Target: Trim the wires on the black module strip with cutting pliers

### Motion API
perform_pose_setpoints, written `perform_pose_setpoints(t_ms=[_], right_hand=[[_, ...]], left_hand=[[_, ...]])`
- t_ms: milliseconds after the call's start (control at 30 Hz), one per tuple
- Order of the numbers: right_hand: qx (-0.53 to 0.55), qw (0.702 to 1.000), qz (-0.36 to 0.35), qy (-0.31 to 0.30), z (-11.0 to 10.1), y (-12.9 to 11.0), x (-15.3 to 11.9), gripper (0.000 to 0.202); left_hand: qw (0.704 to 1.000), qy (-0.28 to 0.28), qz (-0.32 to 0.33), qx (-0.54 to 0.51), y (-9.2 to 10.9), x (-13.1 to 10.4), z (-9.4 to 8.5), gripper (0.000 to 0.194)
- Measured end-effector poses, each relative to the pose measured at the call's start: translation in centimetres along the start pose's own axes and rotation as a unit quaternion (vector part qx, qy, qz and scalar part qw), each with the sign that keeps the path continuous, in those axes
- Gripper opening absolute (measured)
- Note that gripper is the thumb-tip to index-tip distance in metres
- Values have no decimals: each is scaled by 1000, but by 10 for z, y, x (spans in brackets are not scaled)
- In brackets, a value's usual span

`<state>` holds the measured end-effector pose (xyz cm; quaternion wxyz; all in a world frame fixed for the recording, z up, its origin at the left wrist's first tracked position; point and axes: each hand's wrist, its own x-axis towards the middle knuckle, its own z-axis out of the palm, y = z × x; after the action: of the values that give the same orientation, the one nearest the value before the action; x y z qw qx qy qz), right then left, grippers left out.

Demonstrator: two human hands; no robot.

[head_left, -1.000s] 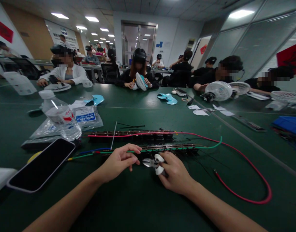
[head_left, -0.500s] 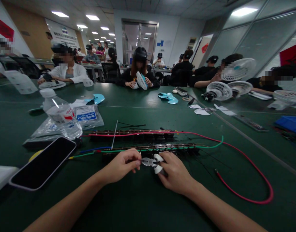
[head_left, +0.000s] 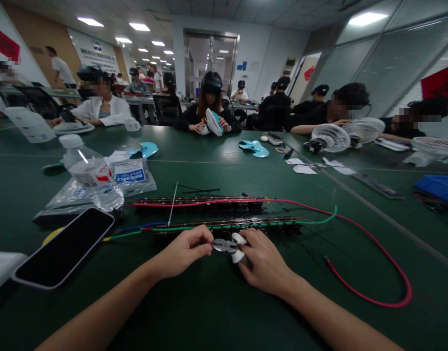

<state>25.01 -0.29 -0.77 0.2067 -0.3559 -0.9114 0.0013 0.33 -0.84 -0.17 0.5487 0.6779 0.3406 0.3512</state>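
My right hand (head_left: 262, 256) is closed around the white handles of a pair of cutting pliers (head_left: 224, 245). The plier tips point left and meet the fingertips of my left hand (head_left: 189, 251). Those fingers are pinched together; what they hold, if anything, is too small to make out. Just beyond my hands lie two long black strips with metal rails; a green wire (head_left: 224, 225) runs along the nearer strip (head_left: 282, 226). Over the farther strip (head_left: 238, 207) runs a red cable (head_left: 312, 206), which loops round to the right. A pale zip tie (head_left: 173, 202) stands up at the left.
At left are a phone (head_left: 65, 247), a water bottle (head_left: 90, 175) and a plastic bag with a label (head_left: 131, 171). Across the green table (head_left: 194, 312) people handle fan parts, with blue fan blades (head_left: 254, 148) and white fan grilles (head_left: 330, 138) near them. A blue tray (head_left: 438, 190) sits far right.
My hands and the pliers have barely moved. Across the table at right, a raised white fan grille has come down. A person in white has come into view at the back left.
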Motion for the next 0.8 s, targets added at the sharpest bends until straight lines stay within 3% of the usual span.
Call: perform_pose_setpoints(t_ms=[500, 800], right_hand=[[-32, 999, -22, 1, 2, -2, 0, 25], [-13, 1000, -26, 1, 1, -3, 1, 25]], left_hand=[[997, -65, 11, -43, -9, 0, -8, 15], [997, -73, 5, 0, -4, 3, -8, 15]])
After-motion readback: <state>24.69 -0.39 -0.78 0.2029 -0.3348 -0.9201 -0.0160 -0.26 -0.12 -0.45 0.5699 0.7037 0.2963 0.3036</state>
